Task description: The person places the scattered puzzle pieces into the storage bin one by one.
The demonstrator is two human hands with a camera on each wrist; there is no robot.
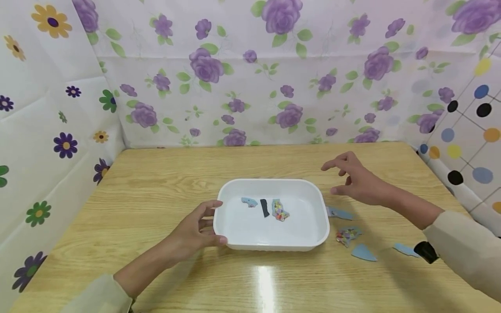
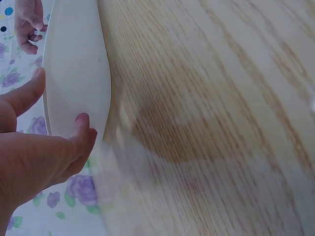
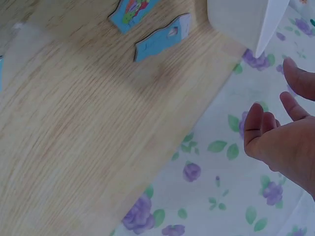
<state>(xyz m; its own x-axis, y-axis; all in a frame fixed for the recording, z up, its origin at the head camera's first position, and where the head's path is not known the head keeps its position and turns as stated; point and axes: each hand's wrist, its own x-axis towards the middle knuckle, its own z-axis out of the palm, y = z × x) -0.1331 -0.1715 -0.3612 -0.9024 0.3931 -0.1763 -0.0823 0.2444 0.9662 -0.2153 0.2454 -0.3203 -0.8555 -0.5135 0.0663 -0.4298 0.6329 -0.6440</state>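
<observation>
A white plastic tray (image 1: 270,239) stands on the wooden table. Inside lie a small light-blue piece (image 1: 249,202), a narrow black piece (image 1: 265,208) and a multicoloured piece (image 1: 279,210), all flat like puzzle pieces. My left hand (image 1: 193,230) grips the tray's left end, thumb at the front corner and fingers along the rim and outer wall. Beyond the tray's right end, my right hand (image 1: 356,180) hovers with fingers loosely bent and nothing between them. Below it, a blue piece (image 1: 341,213) lies on the table, its left end hidden by the tray.
Right of the tray lie a multicoloured piece (image 1: 348,235), a pale-blue triangular piece (image 1: 364,252) and a thin blue piece (image 1: 405,250). A black object (image 1: 426,252) shows beside the right sleeve. Flowered cloth (image 1: 250,100) hangs behind the wooden table (image 1: 164,174).
</observation>
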